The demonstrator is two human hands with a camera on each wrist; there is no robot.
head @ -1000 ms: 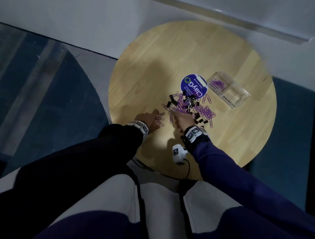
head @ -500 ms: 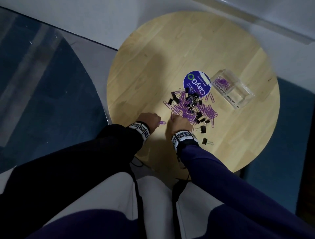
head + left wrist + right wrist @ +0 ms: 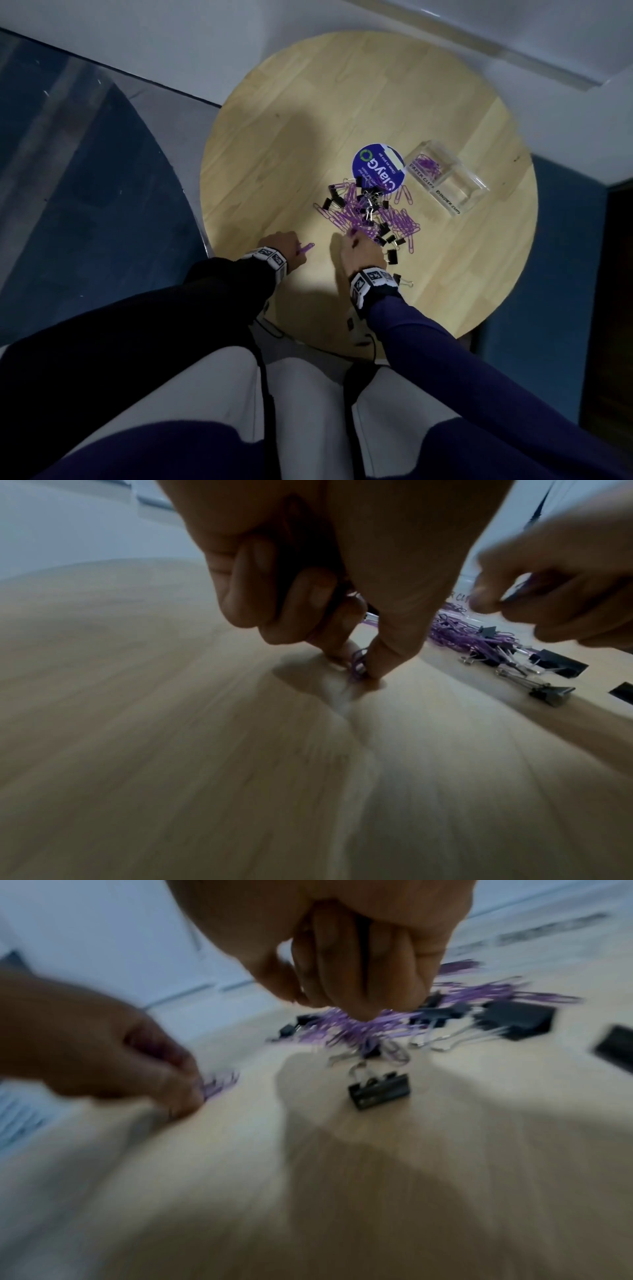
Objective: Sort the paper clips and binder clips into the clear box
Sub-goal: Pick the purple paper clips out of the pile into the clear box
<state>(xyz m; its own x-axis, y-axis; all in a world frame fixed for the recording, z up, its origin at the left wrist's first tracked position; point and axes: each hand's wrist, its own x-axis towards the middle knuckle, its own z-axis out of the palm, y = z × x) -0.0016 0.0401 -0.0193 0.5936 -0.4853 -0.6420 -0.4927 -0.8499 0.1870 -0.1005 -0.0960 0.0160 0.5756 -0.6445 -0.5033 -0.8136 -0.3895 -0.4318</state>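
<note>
A heap of purple paper clips [image 3: 363, 209] mixed with black binder clips [image 3: 390, 238] lies mid-table. The clear box [image 3: 474, 195] stands to its right, with a few purple clips [image 3: 427, 165] in the compartment marked PAPER CLIPS. My left hand [image 3: 298, 248] is left of the heap. Its thumb and forefinger pinch a few purple paper clips [image 3: 358, 664] against the wood. My right hand [image 3: 353, 236] is at the heap's near edge, fingers curled around a bunch of purple clips [image 3: 346, 1023]. The right wrist view is blurred. A black binder clip [image 3: 378, 1091] lies just below that hand.
A round blue sticker [image 3: 378, 169] lies behind the heap, partly under it. Stray binder clips [image 3: 401, 281] sit by my right wrist. The round wooden table [image 3: 308, 120] ends close to my lap, where a black cable [image 3: 371, 342] hangs. Blue floor lies on both sides.
My left hand has curled and pinched the paper clips it lay beside, drawing them slightly toward me. My right hand stays at the heap's near edge, now gripping clips.
</note>
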